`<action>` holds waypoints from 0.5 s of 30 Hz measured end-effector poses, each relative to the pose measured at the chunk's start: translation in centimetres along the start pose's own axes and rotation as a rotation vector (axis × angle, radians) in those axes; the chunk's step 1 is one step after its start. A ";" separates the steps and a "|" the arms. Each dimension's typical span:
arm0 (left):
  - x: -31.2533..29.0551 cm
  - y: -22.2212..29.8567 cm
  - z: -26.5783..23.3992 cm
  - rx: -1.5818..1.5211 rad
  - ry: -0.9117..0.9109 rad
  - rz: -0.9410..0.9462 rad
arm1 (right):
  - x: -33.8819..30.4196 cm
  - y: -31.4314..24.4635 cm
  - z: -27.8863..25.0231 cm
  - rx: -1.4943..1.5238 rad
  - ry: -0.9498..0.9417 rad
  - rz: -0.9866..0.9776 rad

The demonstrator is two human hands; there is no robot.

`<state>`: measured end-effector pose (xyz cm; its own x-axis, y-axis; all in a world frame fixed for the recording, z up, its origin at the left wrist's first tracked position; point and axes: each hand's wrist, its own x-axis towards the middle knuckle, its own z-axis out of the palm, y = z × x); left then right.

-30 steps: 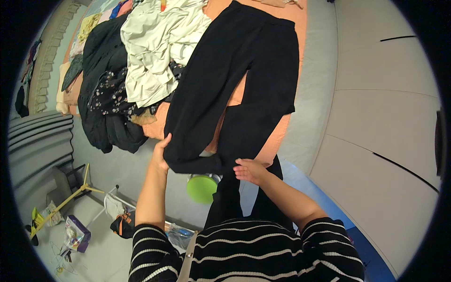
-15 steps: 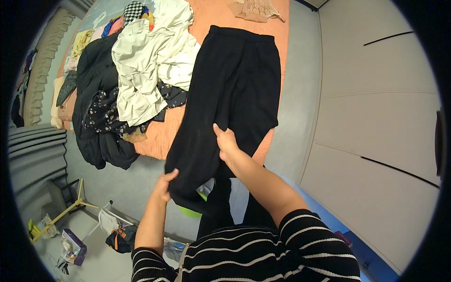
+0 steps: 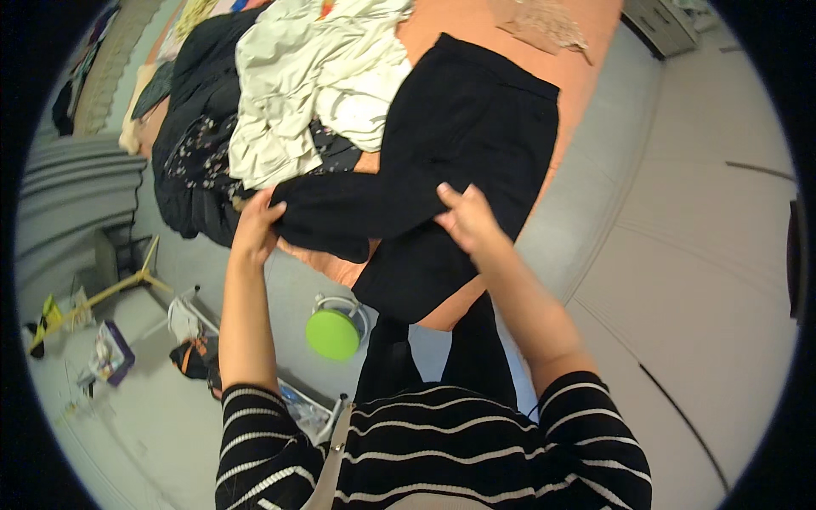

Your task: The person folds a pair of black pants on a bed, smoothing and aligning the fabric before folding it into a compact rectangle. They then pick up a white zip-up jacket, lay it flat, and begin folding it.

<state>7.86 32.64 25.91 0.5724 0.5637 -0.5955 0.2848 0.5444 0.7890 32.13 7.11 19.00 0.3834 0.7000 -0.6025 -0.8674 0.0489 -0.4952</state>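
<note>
The left hand (image 3: 257, 225) is curled at the left of centre, its thumb lying over the cuff end of one leg of the black trousers (image 3: 472, 119) and its fingers wrapped round the edge, so it grasps that end. The right hand (image 3: 467, 218), near the centre of the frame, is partly open, thumb and fingers spread apart; it touches the fabric partway down the garment, but I cannot tell whether it grips a fold there.

The trousers lie mostly on an orange-covered bed (image 3: 442, 17), from the upper right of centre down to the lower centre. Their waistband points to the upper right and slants down toward the right. The long axis of the upper part runs from there toward the lower left. One leg bends away from that line and stretches nearly level to the left, its cuff at the left hand; the other points down and slightly left, reaching the bed's near edge.

White garments (image 3: 276, 102) lie just left of the trousers, on top of a dark floral garment (image 3: 200, 157). A beige lace garment (image 3: 544, 25) lies at the upper right of centre. Below the bed edge stands a green stool (image 3: 332, 334).
</note>
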 end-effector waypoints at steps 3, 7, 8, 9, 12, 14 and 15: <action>6.0 -2.7 -3.1 0.420 0.323 0.231 | 3.3 -4.6 0.0 -0.439 0.093 0.102; 10.0 -7.5 -3.2 0.462 0.575 0.143 | 6.3 -7.6 -2.9 -0.565 0.208 0.163; 10.1 -8.9 -2.6 0.454 0.566 0.061 | 6.9 -8.0 -4.1 -0.545 0.227 0.172; 9.8 -9.9 -0.7 0.641 0.524 0.040 | 7.1 -8.4 -5.4 -0.554 0.269 0.158; 9.2 -15.6 1.0 0.978 0.507 0.139 | 7.8 -10.4 -7.8 -0.677 0.350 0.151; 7.8 -15.5 2.9 1.180 0.574 0.013 | 10.1 -12.0 -12.1 -0.816 0.375 -0.092; 7.7 -16.8 2.1 1.110 0.612 -0.014 | 11.7 -13.5 -13.3 -1.134 0.436 -0.317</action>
<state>9.10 26.53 8.41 0.2008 0.9178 -0.3424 0.9471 -0.0926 0.3071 52.54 5.12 10.29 0.7858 0.4652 -0.4077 -0.0406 -0.6189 -0.7844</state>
